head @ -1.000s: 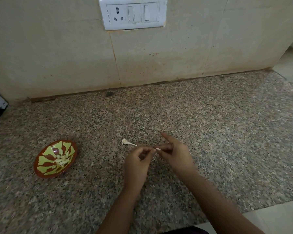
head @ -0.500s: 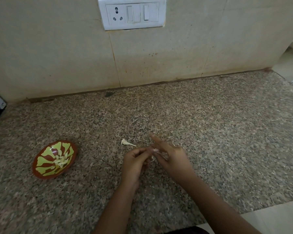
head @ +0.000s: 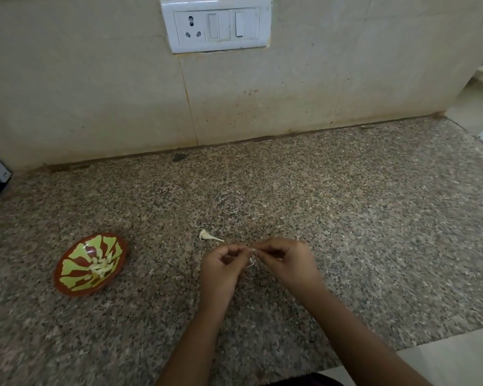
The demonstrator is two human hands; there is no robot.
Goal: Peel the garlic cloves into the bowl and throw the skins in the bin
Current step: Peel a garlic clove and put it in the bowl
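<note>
Two hands: left hand, right hand, fingertips together above countertop, both pinching one garlic clove; clove mostly hidden, axis indeterminate. One garlic scrap nearby, long axis left-right, thin tip toward hands. One bowl, well left, holding peeled cloves.

Nothing can be read here: no word, brand, number or sign shows legibly. The white switch plate on the wall bears only its socket holes and two blank rockers, and the bowl on the counter has a painted pattern but no lettering (any fine moulded marks on the plate are too small to make out).
</note>
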